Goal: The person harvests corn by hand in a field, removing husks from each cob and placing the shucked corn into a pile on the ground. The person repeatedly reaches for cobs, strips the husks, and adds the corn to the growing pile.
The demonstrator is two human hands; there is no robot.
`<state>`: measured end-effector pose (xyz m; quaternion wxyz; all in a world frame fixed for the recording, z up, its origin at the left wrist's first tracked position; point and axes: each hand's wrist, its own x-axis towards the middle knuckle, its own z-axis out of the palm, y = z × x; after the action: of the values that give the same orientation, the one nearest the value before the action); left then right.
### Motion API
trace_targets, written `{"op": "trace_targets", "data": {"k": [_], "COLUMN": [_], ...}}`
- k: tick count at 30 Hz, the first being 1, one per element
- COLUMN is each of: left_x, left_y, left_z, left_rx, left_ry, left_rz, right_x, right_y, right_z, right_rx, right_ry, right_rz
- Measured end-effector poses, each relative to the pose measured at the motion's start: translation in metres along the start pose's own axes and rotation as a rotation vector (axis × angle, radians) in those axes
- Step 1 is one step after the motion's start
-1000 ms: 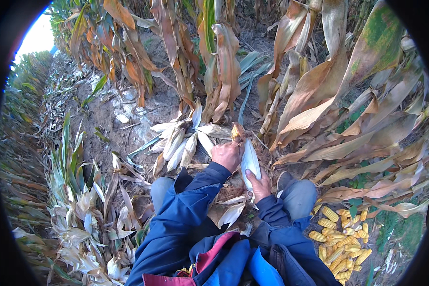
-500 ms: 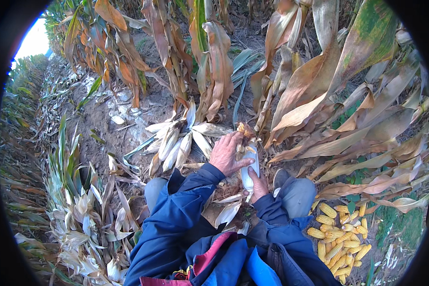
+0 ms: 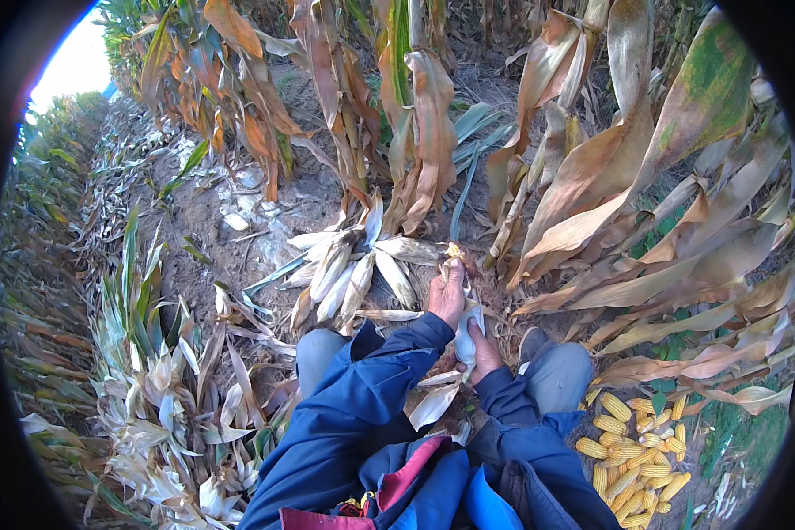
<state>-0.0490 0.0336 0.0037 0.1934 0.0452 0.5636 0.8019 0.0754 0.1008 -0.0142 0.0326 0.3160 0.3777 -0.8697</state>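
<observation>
While husked: corn ear (image 3: 465, 309) between both hands' grip.

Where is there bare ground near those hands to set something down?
Bare soil lies beyond the unhusked ears, bordered by stalks. Crowded: husks at left, the yellow cob pile at right, and both hands around one ear.

- Location: an outdoor maize field at harvest stage.
- Dry corn stalks (image 3: 415, 115) with brown, withered leaves stand in rows on bare soil (image 3: 238, 212).
- Stripped pale husks (image 3: 159, 397) lie heaped along the ground.
- A pile of husked yellow corn cobs (image 3: 632, 450) lies at lower right.
</observation>
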Motion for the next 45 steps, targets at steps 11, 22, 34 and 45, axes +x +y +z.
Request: {"op": "trace_targets", "data": {"k": [11,22,34,45], "left_x": [-0.022,-0.099,-0.021,-0.029], "left_y": [0.071,0.078,-0.024,0.021], "left_z": [-0.003,0.010,-0.099,0.011], "left_rx": [-0.510,-0.341,0.471,0.583], "left_ry": [-0.200,-0.264,0.220,-0.270], "left_rz": [-0.264,-0.407,-0.021,0.345], "right_x": [0.002,0.086,0.084,0.044], "right_y": [-0.026,-0.093,-0.099,-0.084], "right_z": [0.005,-0.054,-0.034,-0.008], "right_rx": [0.344,0.014,-0.348,-0.795], "right_ry": [-0.470,0.330,0.333,0.149], "right_rz": [-0.206,-0.308,-0.849,-0.918]}}
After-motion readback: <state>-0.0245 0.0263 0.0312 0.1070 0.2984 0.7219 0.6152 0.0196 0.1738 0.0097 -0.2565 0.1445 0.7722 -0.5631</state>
